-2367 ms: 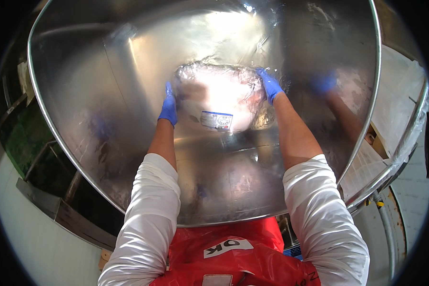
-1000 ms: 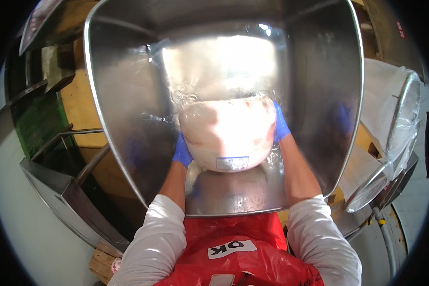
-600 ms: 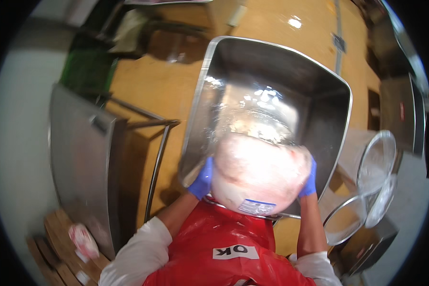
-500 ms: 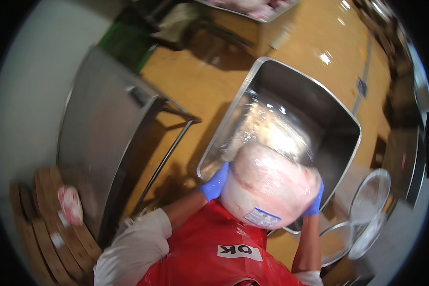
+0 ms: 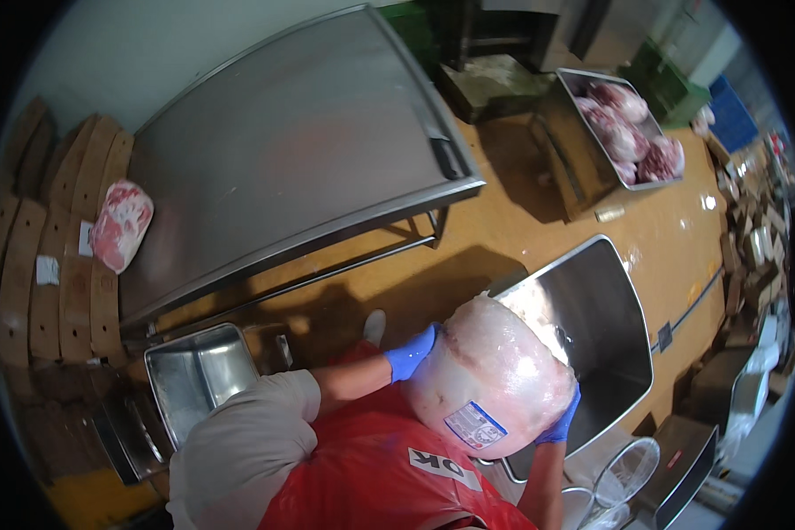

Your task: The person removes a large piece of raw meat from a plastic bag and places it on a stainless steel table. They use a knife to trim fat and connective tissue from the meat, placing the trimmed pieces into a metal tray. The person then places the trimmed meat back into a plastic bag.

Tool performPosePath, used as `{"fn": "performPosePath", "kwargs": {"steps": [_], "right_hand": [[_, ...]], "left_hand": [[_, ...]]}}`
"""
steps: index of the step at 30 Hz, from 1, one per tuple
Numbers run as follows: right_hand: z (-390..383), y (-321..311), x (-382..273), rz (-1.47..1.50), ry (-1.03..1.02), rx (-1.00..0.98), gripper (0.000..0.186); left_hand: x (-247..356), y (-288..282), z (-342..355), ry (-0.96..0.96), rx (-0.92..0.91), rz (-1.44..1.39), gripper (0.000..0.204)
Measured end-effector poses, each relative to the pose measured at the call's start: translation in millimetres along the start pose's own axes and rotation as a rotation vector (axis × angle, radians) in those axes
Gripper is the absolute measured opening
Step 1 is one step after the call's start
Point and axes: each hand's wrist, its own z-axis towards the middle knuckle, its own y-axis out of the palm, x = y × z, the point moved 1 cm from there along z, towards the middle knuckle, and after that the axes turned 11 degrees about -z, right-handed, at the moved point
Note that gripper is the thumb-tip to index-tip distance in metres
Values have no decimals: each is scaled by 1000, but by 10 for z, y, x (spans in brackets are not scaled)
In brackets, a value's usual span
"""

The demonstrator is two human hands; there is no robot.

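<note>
A big wrapped piece of meat (image 5: 495, 362) with a label (image 5: 475, 426) is held up before the red apron (image 5: 353, 468), overlapping the near part of a metal tub (image 5: 614, 344). The left hand (image 5: 412, 353) grips its left side, the right hand (image 5: 563, 420) its right. Leftward stands a metal table (image 5: 300, 132); beyond it, a smaller cut (image 5: 124, 225) lies against cardboard boxes (image 5: 72, 256).

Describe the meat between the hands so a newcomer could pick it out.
Start at the red apron, low down. Just above it, the left hand and right hand grip the rounded meat. Unlike the redder cuts at upper right, it is pale, with a blue-and-white label.
</note>
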Motion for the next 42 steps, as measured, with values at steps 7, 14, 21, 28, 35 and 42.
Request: {"fn": "performPosePath", "kwargs": {"steps": [7, 14, 21, 28, 35, 42], "right_hand": [[305, 2337, -197, -207, -200, -380, 28], [494, 4867, -871, 205, 30, -765, 65], [722, 6365, -318, -56, -323, -872, 43], [1018, 6603, 509, -525, -685, -735, 26], [1198, 6653, 267, -555, -469, -794, 12], [1511, 6162, 6, -410, -242, -835, 7]], "left_hand": [[1576, -1259, -836, 238, 65, -344, 50], [3735, -1953, -2137, 775, 75, -400, 43], [4161, -3095, -2608, 988, -88, -503, 43], [3709, -3007, -2622, 1214, 809, 412, 81], [3879, -3176, -2393, 1491, 1006, 824, 55], [4253, -3163, -2418, 1206, 976, 1012, 52]]}}
